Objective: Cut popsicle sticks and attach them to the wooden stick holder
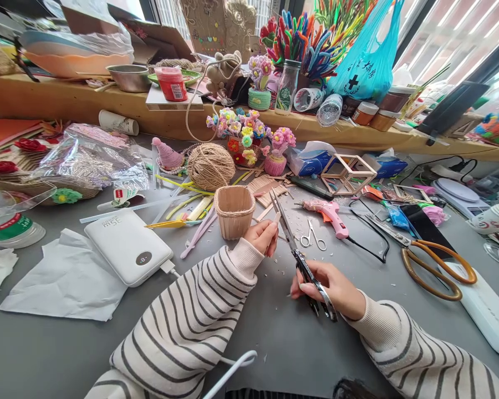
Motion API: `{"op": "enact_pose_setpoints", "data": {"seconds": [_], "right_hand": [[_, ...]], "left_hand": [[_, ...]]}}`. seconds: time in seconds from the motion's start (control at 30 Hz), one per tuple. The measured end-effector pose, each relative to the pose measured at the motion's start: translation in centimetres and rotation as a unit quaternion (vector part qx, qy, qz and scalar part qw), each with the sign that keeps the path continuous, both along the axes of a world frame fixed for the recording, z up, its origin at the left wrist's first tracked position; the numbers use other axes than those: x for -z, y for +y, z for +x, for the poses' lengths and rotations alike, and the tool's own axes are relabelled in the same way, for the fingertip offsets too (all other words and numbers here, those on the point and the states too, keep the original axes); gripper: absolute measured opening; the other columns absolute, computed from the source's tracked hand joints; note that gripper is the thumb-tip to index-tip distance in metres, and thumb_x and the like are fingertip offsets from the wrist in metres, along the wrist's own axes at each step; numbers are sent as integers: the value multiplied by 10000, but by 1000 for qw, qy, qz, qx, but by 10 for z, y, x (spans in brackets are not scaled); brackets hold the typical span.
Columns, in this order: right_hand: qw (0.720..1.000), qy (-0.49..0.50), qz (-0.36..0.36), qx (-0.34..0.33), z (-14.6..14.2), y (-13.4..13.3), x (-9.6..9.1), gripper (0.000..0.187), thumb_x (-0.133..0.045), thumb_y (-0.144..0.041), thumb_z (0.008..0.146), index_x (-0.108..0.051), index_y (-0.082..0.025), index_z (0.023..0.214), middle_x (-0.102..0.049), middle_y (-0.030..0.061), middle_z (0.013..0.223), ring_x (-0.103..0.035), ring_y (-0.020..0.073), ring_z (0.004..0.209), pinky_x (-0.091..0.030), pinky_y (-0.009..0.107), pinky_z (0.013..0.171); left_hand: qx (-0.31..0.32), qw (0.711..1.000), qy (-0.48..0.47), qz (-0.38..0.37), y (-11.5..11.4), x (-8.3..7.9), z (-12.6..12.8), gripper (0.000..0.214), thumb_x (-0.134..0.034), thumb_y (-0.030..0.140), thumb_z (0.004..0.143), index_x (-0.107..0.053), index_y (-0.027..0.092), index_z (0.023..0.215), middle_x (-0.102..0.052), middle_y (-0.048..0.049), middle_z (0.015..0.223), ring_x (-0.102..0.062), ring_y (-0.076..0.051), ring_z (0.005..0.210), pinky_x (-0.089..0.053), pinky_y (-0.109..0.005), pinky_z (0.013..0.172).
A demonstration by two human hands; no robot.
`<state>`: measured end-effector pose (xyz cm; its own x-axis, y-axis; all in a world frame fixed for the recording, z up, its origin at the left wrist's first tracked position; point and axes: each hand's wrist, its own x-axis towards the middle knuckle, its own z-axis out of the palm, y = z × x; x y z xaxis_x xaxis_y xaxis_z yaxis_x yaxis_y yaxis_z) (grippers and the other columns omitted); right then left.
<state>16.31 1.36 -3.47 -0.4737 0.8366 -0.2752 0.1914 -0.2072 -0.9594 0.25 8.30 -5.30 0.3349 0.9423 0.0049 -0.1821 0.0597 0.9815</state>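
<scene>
Between the fingertips of my left hand (261, 238) is a short, flat piece of wooden craft stick (277, 218), its upper end poking out. My right hand (330, 288) grips a pair of metal scissors (299, 259) by the handles, with the blades pointing up and away from me. The blades lie close beside the stick; whether they touch it I cannot tell. Just behind my left hand stands a small wooden basket (234, 220) with twine around its rim. Small white scissors (313, 237) and a pink glue gun (330, 215) lie beyond my right hand.
Flat craft sticks (266, 185) and a twine ball (211, 166) lie behind the basket. A white power bank (127, 244) rests at left. Large scissors with tan handles (432, 269) lie at right. Shavings dot the grey table (274, 343); a crowded wooden shelf (158, 113) runs behind.
</scene>
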Motion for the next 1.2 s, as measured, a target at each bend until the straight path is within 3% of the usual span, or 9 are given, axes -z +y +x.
{"op": "enact_pose_setpoints", "data": {"seconds": [0.07,0.2,0.53,0.7,0.93,1.07,1.2], "right_hand": [[1000,5,6,-3,0,1,-1,395,-610,-519,628,-474,-151,676,-600,56,700,-591,155,650,-484,290,614],[1000,-1,7,-18,0,3,-1,397,-613,-519,627,-469,-152,674,-569,16,590,-567,134,550,-495,311,599],[999,-20,12,25,1,2,2,360,-674,-442,580,-443,-166,592,-488,-46,438,-498,97,394,-509,319,556],[1000,4,-20,0,0,7,2,356,-677,-427,591,-454,-157,656,-485,-53,496,-503,87,452,-504,325,611],[995,18,-87,-36,-3,16,-7,513,-646,-596,506,-455,-152,674,-475,-33,615,-489,92,561,-478,336,672],[992,-39,-109,-52,-3,17,-17,454,-657,-536,543,-453,-150,668,-498,-27,605,-528,111,563,-443,277,589],[987,-19,-152,-36,-3,17,-22,421,-672,-469,541,-494,-140,735,-565,2,657,-552,117,573,-444,279,598]], "left_hand": [[20,1000,6,-2,-1,-1,0,414,-453,553,694,-390,180,527,-373,73,254,-297,-44,213,-179,-189,274],[46,999,5,-17,-4,-5,-1,409,-457,555,689,-394,181,537,-378,72,257,-305,-48,218,-178,-193,281],[34,999,-7,-18,-1,1,-1,377,-455,522,703,-396,186,544,-388,65,261,-307,-54,221,-186,-200,280],[24,1000,3,-18,0,-5,-4,381,-458,517,694,-385,186,520,-337,80,234,-276,-47,210,-163,-197,284],[41,998,17,-37,-1,-10,-5,388,-476,519,677,-383,182,508,-354,77,240,-301,-45,221,-188,-187,294],[54,998,14,-40,-2,-10,-4,390,-483,525,661,-387,185,496,-355,76,234,-290,-44,215,-194,-191,293],[52,998,10,-45,0,-9,-4,387,-489,523,657,-385,188,493,-348,77,228,-287,-47,212,-171,-199,290]]}}
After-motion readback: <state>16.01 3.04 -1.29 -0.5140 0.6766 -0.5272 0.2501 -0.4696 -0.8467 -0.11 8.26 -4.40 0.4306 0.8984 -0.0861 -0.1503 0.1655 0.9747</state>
